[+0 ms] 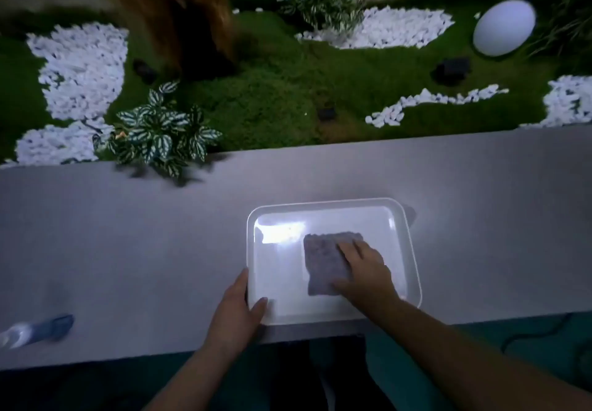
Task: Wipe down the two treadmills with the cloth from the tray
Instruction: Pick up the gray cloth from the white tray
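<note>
Both hands are at the shallow white plastic tray (333, 204) near the front edge of the long grey ledge (128, 250). Left hand (238, 305) grips the tray's near-left corner, thumb hooked over the rim and fingers along the outside wall. Right hand (368, 274) lies on the folded grey cloth (323, 260) inside the tray's right half, fingers over its right edge and thumb at its near edge; the blur hides whether they pinch the cloth or only press it. At the far left of the ledge lies a blurred blue-and-clear object (35, 330), perhaps a spray bottle. Beyond the ledge a striped-leaf plant (160, 135) overhangs its far edge, set in green moss (272, 99) with patches of white pebbles (80, 67). Farthest right sits a white egg-shaped lamp (503, 27).
</note>
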`<act>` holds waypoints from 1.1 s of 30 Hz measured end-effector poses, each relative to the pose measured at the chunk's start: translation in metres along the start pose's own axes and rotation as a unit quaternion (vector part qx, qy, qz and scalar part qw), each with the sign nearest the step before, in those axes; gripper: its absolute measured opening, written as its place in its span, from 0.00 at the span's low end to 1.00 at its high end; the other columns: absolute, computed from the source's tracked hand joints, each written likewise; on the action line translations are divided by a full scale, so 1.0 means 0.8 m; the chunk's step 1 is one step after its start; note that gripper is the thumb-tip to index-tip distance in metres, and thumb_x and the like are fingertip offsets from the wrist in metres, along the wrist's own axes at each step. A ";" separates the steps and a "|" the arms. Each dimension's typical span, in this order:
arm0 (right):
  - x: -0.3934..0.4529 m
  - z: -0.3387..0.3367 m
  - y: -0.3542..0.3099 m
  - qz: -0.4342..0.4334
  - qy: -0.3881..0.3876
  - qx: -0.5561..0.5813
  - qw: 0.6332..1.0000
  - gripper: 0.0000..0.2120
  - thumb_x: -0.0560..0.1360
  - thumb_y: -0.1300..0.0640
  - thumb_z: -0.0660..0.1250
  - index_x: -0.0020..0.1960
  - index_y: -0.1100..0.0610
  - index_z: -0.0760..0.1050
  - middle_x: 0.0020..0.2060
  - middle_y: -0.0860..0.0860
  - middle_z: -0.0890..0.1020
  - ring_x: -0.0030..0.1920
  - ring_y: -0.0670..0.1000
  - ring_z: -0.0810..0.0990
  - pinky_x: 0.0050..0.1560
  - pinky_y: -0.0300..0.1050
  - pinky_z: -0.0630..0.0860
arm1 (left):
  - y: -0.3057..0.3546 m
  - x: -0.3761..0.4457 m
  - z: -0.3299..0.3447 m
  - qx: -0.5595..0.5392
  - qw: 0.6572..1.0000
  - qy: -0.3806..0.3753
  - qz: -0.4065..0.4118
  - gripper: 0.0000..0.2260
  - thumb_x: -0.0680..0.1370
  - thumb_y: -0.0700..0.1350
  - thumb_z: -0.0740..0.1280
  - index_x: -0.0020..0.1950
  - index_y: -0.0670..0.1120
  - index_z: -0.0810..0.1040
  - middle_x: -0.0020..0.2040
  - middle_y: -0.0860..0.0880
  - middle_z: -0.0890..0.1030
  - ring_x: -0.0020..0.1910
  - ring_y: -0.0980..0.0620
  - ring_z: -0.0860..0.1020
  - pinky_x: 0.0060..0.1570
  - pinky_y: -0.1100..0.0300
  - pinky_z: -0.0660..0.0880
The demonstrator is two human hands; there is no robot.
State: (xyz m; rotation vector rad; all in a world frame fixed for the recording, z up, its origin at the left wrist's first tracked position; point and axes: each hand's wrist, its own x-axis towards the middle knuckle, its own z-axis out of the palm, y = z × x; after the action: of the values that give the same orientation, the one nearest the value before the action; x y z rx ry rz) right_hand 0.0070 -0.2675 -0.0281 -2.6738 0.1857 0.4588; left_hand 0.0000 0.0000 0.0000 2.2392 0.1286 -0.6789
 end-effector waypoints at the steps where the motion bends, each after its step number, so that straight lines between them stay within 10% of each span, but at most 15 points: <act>1: 0.006 0.008 -0.004 -0.018 0.003 -0.013 1.000 0.37 0.63 0.35 0.64 0.65 0.56 0.74 0.57 0.59 0.79 0.51 0.59 0.80 0.47 0.51 0.80 | -0.004 0.004 0.005 0.002 1.000 0.012 0.003 0.25 0.74 0.46 0.68 0.70 0.55 0.66 0.61 0.56 0.76 0.55 0.55 0.76 0.51 0.60 0.72; 7: 0.011 0.040 -0.011 -0.029 0.023 -0.076 0.996 0.54 0.51 0.26 0.70 0.71 0.49 0.62 0.67 0.60 0.70 0.63 0.63 0.72 0.55 0.59 0.76 | -0.016 0.003 0.019 0.004 0.999 0.023 -0.032 0.30 0.73 0.49 0.68 0.73 0.58 0.60 0.62 0.53 0.75 0.57 0.54 0.75 0.54 0.56 0.75; 21: 0.005 -0.021 -0.052 0.047 -0.075 0.058 0.994 0.18 0.72 0.55 0.67 0.60 0.58 0.71 0.44 0.55 0.73 0.44 0.56 0.76 0.43 0.44 0.75 | 0.013 -0.016 -0.026 0.027 0.997 -0.012 -0.069 0.12 0.74 0.45 0.65 0.57 0.53 0.74 0.52 0.52 0.78 0.50 0.54 0.77 0.50 0.59 0.76; 33: -0.085 -0.185 -0.095 -0.041 -0.047 0.192 0.979 0.27 0.63 0.48 0.71 0.62 0.41 0.71 0.50 0.48 0.78 0.51 0.47 0.77 0.40 0.31 0.68 | 0.083 -0.126 -0.118 0.014 0.994 0.094 -0.048 0.15 0.76 0.49 0.68 0.62 0.52 0.75 0.52 0.55 0.77 0.44 0.57 0.77 0.49 0.62 0.74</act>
State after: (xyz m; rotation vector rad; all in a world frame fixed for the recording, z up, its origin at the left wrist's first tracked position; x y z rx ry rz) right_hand 0.0015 -0.2581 0.1513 -2.2689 0.1200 0.4685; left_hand -0.0256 0.0327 0.1474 2.3325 0.3225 -0.5223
